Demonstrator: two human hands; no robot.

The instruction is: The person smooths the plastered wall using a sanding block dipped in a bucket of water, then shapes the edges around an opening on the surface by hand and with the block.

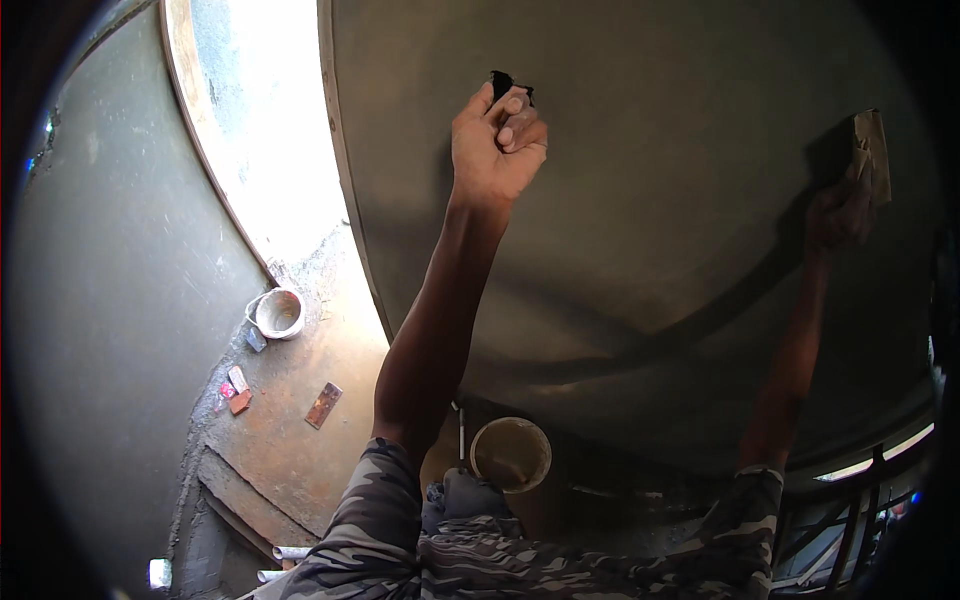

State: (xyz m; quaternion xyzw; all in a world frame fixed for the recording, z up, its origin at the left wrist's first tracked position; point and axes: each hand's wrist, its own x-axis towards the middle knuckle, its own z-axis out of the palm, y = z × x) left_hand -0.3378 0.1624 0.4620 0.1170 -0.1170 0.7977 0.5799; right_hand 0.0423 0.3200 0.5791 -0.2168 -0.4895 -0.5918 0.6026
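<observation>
My left hand (pixel 500 150) is raised in front of a grey plastered wall (pixel 620 150), its fingers curled inward. A black, ragged-edged patch (pixel 500 84) shows right behind the fingertips. Whether it is a held piece or a hole in the wall I cannot make out. Over to the right, in shadow, my right hand (pixel 840 215) is closed around a flat, tan, rectangular plastering float (pixel 873 150). The float is held up at the wall, and its grip is mostly hidden by the hand. Both arms are stretched out, apart from each other.
Below my arms stands a round bucket (pixel 511 422). A whitish bucket (pixel 278 313) sits by the left wall (pixel 110 270), near a bright doorway (pixel 270 120). A rusty rectangular plate (pixel 323 405), brick pieces (pixel 240 401) and white pipes (pixel 292 552) lie lower left. Dark bars (pixel 850 520) stand lower right.
</observation>
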